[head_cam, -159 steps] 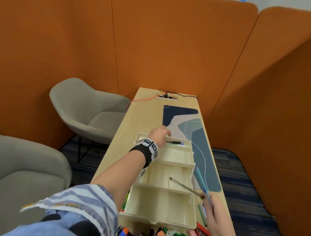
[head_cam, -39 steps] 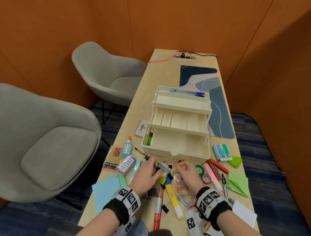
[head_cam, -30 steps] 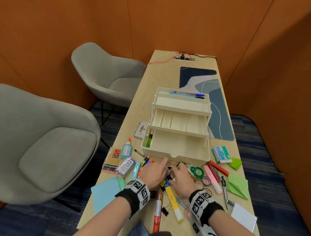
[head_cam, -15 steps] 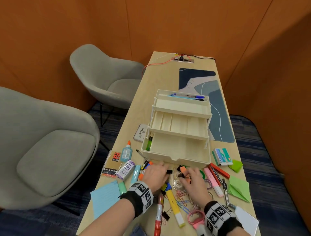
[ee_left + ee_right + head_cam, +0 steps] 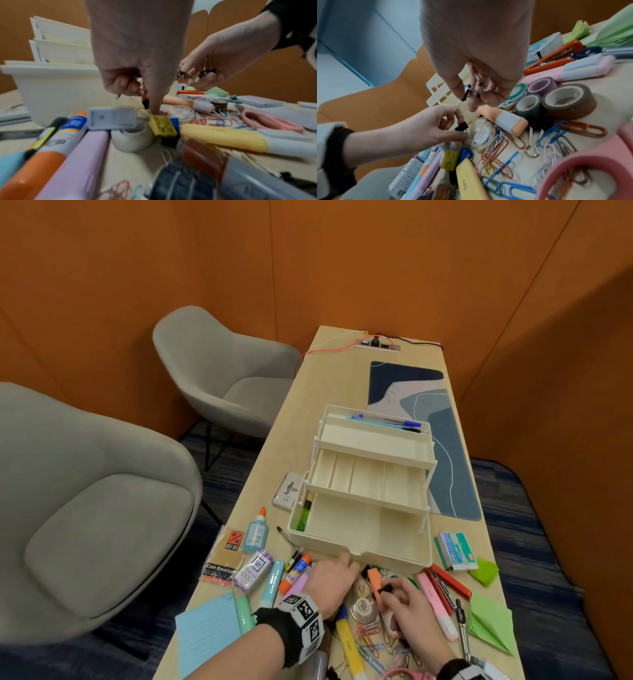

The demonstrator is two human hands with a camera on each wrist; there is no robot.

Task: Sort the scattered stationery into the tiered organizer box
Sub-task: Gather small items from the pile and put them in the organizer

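Note:
The cream tiered organizer box [image 5: 376, 556] stands open on the desk, with pens [image 5: 387, 422] in its top tier and a green highlighter [image 5: 304, 517] in the bottom one. Just in front of it, over the stationery pile, my left hand [image 5: 342, 566] pinches a small black binder clip [image 5: 461, 126] while its index finger points down at a clear tape roll [image 5: 178, 113]. Beside it, my right hand [image 5: 476, 94] grips black binder clips [image 5: 466, 92] by their wire handles. An orange highlighter [image 5: 503, 119] lies under both hands.
Paper clips [image 5: 498, 152], tape rolls [image 5: 570, 101], pink scissors [image 5: 590, 169], a yellow highlighter [image 5: 349, 645], glue bottle [image 5: 256, 530], staples box [image 5: 455, 551] and green paper [image 5: 489, 625] crowd the near desk. A desk mat [image 5: 442, 440] lies behind the box. Grey chairs [image 5: 102, 508] stand left.
Both hands have moved forward to the box's front edge. The right hand has lifted black binder clips off the pile, and the left hand still pinches its clip.

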